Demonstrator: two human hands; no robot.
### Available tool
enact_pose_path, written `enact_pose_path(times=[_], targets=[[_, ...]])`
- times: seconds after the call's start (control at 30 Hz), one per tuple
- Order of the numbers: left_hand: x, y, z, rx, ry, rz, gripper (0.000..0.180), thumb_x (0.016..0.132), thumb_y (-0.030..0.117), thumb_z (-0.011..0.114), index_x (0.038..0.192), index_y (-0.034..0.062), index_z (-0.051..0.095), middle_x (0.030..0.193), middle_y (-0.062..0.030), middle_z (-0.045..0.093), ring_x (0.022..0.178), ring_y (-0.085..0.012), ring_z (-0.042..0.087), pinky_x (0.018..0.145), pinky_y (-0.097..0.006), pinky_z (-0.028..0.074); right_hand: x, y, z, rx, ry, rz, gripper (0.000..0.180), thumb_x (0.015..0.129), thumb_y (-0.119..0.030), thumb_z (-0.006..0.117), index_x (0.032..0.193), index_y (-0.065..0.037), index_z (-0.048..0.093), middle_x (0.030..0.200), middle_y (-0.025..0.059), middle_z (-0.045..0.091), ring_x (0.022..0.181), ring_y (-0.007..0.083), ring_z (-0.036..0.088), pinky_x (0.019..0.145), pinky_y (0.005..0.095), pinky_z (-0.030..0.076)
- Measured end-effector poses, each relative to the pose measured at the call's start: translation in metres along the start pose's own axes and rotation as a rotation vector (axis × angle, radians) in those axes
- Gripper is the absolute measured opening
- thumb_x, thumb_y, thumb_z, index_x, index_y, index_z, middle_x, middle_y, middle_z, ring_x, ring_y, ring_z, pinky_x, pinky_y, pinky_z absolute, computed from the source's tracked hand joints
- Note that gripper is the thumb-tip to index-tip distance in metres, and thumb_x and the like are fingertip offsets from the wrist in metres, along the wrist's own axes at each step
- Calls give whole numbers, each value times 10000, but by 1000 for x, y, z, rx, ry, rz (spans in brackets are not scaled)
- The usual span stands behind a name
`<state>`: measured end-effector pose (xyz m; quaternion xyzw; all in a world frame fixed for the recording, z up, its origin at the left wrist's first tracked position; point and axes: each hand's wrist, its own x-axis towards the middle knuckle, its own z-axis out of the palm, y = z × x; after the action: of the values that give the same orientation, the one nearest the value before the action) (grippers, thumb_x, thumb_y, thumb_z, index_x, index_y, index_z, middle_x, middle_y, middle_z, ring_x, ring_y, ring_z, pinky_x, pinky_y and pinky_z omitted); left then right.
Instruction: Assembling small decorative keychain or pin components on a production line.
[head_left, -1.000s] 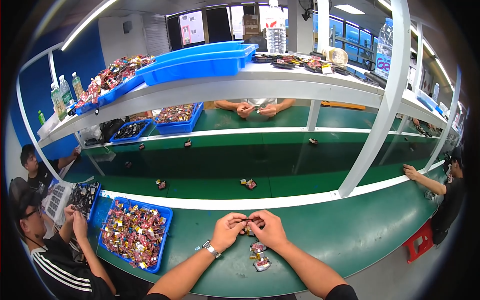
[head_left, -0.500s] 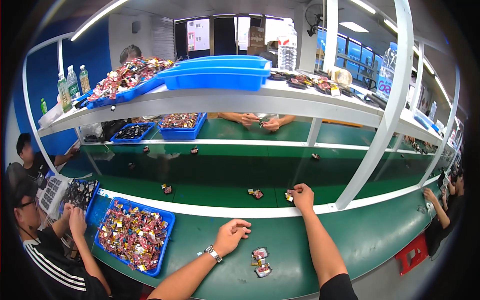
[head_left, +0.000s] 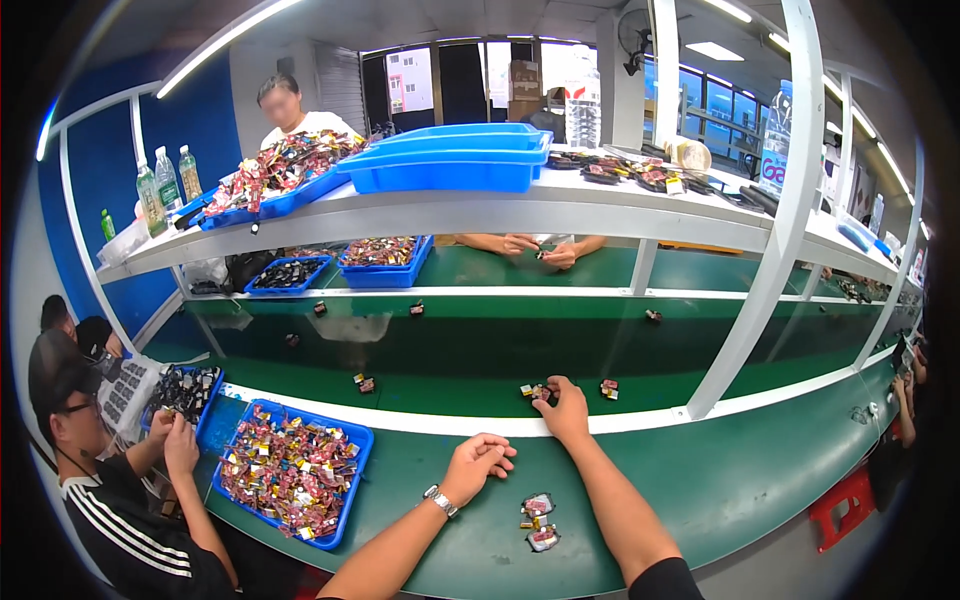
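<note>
My right hand (head_left: pixel 563 408) reaches over the white rail to the dark green belt. Its thumb and fingers close at a small red circuit board (head_left: pixel 535 392) with black leads and a yellow-white part, partly hidden by the hand. Another such board (head_left: pixel 609 388) lies just right of it. My left hand (head_left: pixel 478 468), a metal watch on its wrist, hovers above the green table with fingers loosely bent and apart, holding nothing. Between my forearms, a few circuit boards (head_left: pixel 538 522) lie close together on the table.
A blue tray (head_left: pixel 362 455) heaped with circuit boards stands left of my left arm, beside a co-worker (head_left: pixel 140 490) handling something small. The white rail (head_left: pixel 480 425) and slanting post (head_left: pixel 755 270) border the belt. Blue trays (head_left: pixel 440 172) sit on the shelf; another person's hands (head_left: pixel 540 250) work across the belt.
My right hand has moved left along the belt, from one circuit board to its neighbour; the first now lies uncovered. My left hand stays nearly in place. The view has turned slightly left.
</note>
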<state>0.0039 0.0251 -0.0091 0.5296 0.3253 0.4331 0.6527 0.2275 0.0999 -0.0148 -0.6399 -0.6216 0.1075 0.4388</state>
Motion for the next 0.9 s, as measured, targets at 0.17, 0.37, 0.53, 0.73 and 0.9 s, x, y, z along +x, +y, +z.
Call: enact_pose_path(times=[0.17, 0.37, 0.53, 0.73, 0.9], targets=[[-3, 7, -26, -61, 114, -82, 247, 1055, 207, 459, 1116, 4, 585, 1033, -131, 685, 804, -150, 656, 699, -279, 552, -54, -58, -56, 293, -301, -221, 557, 764, -140, 801, 1272, -71, 583, 1149, 84, 683, 1120, 284, 574, 959, 392, 481], [-3, 22, -15, -109, -272, -230, 380, 1066, 318, 443, 1155, -18, 597, 1029, -118, 678, 856, -159, 656, 762, -277, 542, -83, -70, -75, 267, -462, -373, 562, 793, -128, 774, 1320, -107, 581, 1184, 88, 640, 1164, 281, 557, 1006, 386, 471], [-5, 20, -19, -95, -322, -250, 350, 1062, 273, 462, 1210, -19, 587, 1052, -111, 673, 901, -165, 662, 780, -278, 540, -84, -71, -73, 213, -462, -427, 535, 795, -118, 765, 1303, -126, 597, 1228, 88, 609, 1167, 286, 557, 999, 393, 481], [-4, 14, -17, -87, -185, -172, 306, 1029, 148, 514, 1285, -20, 539, 1130, -116, 658, 981, -199, 672, 840, -321, 562, -85, -73, -68, 112, -299, -671, 412, 756, -89, 777, 1153, -112, 669, 1258, 103, 599, 1189, 320, 546, 999, 425, 480], [-8, 24, -8, -115, -201, -196, 364, 1013, 65, 497, 1373, 15, 480, 1183, -106, 641, 1068, -203, 662, 928, -344, 572, -86, -70, -62, 87, -294, -663, 300, 734, -83, 784, 1020, -101, 696, 1251, 115, 588, 1196, 328, 541, 1004, 429, 472]])
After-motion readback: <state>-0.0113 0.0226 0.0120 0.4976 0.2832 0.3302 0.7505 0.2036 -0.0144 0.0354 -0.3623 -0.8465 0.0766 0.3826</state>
